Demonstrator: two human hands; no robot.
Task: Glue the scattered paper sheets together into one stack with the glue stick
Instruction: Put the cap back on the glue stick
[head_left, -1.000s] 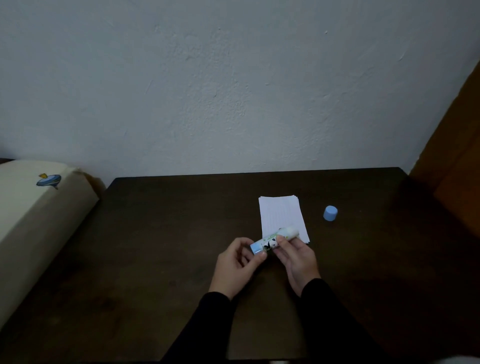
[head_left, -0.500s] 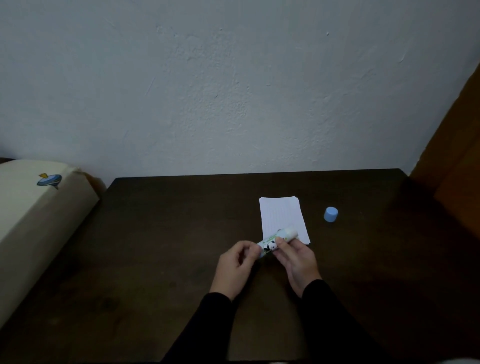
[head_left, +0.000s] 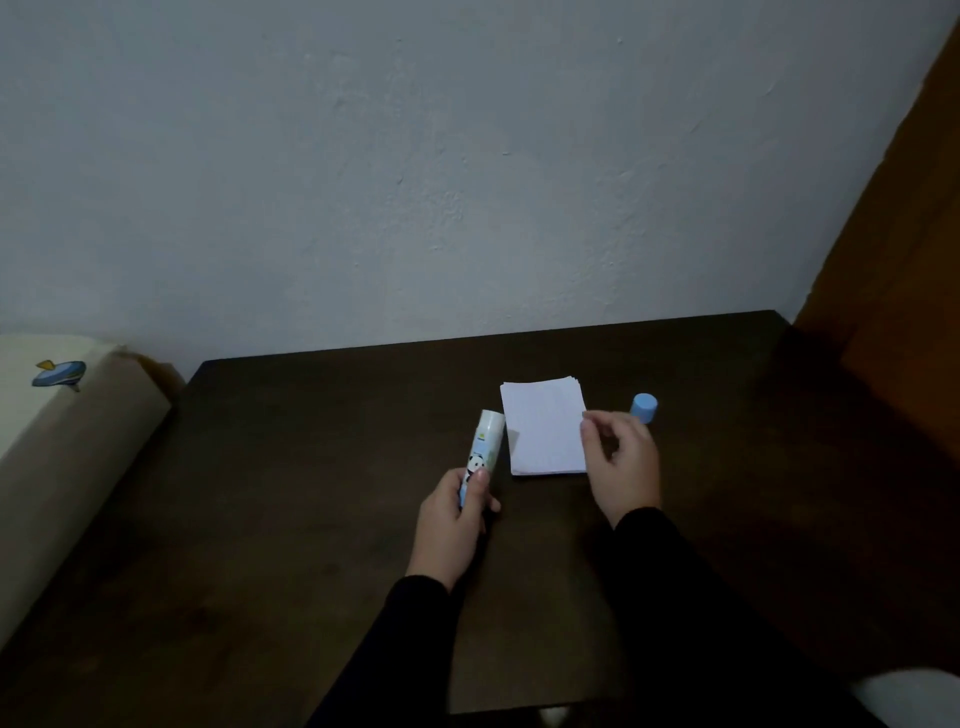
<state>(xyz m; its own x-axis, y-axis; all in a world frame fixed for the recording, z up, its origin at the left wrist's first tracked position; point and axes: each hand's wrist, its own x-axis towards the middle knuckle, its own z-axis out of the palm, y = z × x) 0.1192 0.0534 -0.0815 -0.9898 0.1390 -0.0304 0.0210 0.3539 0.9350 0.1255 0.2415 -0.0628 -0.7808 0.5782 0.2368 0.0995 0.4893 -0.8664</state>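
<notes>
One stack (head_left: 545, 428) done; left grip (head_left: 457, 512) holds glue stick (head_left: 480, 457), right hand (head_left: 621, 462) loose, reaching cap (head_left: 644, 407); recapping next.

From my feed I see two bare hands, the left hand (head_left: 451, 525) and the right hand (head_left: 621, 465), each coming out of a long black sleeve. The left sleeve (head_left: 400, 644) and the right sleeve (head_left: 670, 597) are plain dark fabric, close-fitting at the wrist, with no cuff trim, print or logo I can make out. I see no rings, watch or bracelet, though the light is dim.
</notes>
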